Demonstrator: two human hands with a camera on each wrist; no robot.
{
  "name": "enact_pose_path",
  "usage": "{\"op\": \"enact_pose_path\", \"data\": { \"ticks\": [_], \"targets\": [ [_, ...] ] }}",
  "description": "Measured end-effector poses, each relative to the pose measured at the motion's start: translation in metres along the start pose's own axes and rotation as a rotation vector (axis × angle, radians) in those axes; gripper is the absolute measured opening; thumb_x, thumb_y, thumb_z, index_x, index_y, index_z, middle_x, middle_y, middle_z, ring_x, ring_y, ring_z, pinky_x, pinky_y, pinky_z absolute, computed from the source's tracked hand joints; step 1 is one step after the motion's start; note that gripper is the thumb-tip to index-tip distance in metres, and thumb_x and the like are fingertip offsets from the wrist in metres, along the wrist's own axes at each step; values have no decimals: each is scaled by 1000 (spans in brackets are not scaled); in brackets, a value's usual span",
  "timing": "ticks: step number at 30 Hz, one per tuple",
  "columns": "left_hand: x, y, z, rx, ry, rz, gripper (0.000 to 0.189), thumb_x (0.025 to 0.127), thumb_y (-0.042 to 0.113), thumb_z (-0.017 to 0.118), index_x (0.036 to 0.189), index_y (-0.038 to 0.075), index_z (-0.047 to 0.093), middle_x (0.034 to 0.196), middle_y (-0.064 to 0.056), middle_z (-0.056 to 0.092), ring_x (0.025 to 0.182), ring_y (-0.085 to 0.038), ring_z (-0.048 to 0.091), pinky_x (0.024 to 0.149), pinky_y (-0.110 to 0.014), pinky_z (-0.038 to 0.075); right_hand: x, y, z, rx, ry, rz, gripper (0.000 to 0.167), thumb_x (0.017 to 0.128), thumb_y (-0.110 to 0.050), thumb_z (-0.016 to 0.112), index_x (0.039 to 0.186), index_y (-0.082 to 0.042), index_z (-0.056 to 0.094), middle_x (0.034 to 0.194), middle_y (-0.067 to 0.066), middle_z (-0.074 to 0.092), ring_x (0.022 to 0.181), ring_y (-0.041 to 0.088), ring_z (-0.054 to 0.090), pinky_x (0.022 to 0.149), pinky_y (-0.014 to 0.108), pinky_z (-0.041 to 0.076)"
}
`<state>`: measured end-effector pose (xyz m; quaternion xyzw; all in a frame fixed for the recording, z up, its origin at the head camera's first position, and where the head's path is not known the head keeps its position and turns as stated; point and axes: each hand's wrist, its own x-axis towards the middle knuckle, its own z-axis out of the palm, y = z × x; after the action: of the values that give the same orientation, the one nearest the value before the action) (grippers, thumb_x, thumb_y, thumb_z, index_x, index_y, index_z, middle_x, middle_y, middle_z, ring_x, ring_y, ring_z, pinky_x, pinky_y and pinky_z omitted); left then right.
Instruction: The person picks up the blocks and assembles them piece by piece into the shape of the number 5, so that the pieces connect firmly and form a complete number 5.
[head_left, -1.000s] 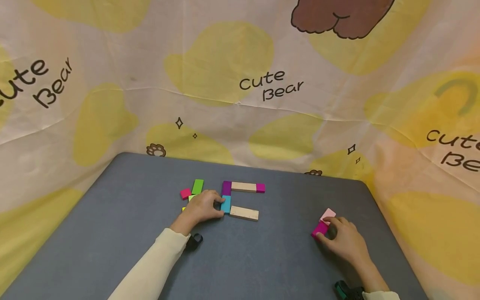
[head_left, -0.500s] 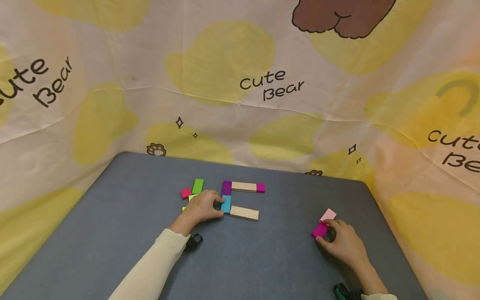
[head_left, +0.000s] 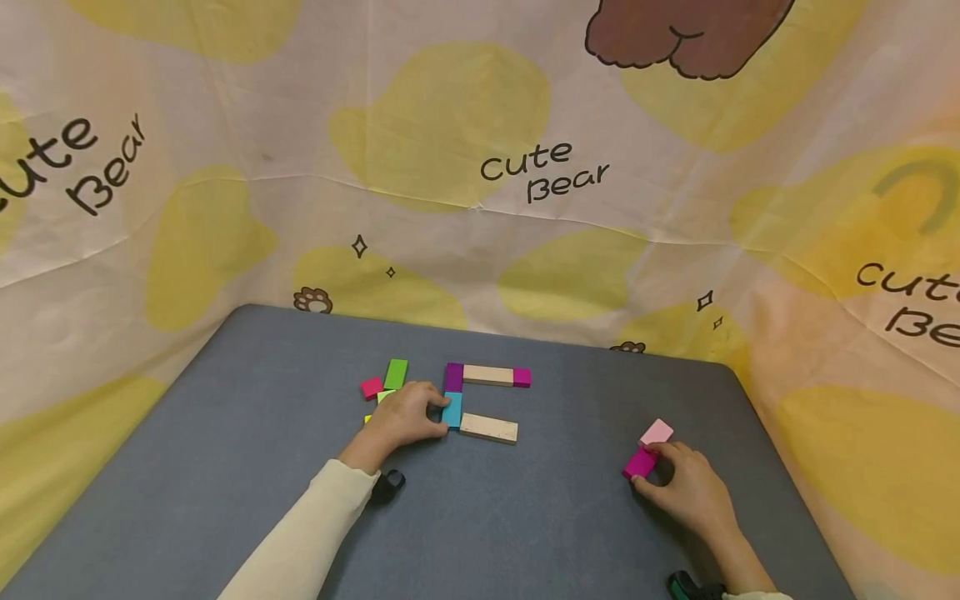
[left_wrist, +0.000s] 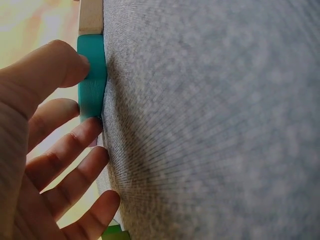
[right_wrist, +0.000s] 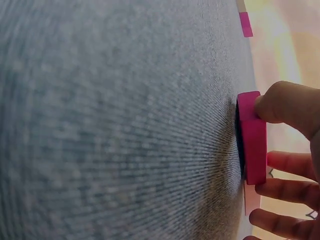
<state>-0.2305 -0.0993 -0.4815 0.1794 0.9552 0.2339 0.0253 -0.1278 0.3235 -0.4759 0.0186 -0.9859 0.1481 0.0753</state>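
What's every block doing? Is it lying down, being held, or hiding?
Blue block: pinched by the left grip
Large magenta block: pinched by the right grip
Light pink block: lying down
Purple block: lying down
Small magenta block: lying down
Far wooden block: lying down
Near wooden block: lying down
Green block: lying down
Red block: lying down
Lime block: partly hidden
Yellow block: mostly hidden

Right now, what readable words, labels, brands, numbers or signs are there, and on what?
"Cute Bear": centre of printed cloth backdrop.
"ute Bear": backdrop's left, first letter cut off.
"Cute Be": backdrop's right, end cut off.
Held cyan block and magenta block: no readable text.
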Motion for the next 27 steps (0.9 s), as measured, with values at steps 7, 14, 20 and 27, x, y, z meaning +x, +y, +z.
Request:
{"op": "enact_pose_path", "data": {
  "ticks": [7,14,20,27],
  "targets": [
    [0,1,-1,4,-2,-6,44,72,30,80,112,15,74,101,3,69,92,-14,61,77,-34,52,1,-8,3,30,41,-3,52,68,-42,82,109,-12,70,106,12,68,95,30,60,71,50,51],
    [0,2,0,-3,-4,-21,43,72,30,80,112,16,74,102,3,69,93,-14,61,78,-33,52,8,-25,6,69,35,-26,49,69,-41,82,109,-15,70,107,8,69,95,27,60,73,47,50],
    [1,1,0,3,-9,-29,44,72,31,80,113,16,74,101,3,68,91,-13,60,77,-33,52,15,-43,15,107,66,-87,45,68,-35,83,107,-15,71,102,2,69,92,22,60,73,44,50],
    [0,2,-1,4,-13,-22,44,72,31,80,113,16,74,100,4,68,91,-13,60,77,-33,52,21,-65,28,117,87,-178,44,64,-34,83,103,-17,72,94,-4,68,86,15,58,71,37,48]
  ]
}}
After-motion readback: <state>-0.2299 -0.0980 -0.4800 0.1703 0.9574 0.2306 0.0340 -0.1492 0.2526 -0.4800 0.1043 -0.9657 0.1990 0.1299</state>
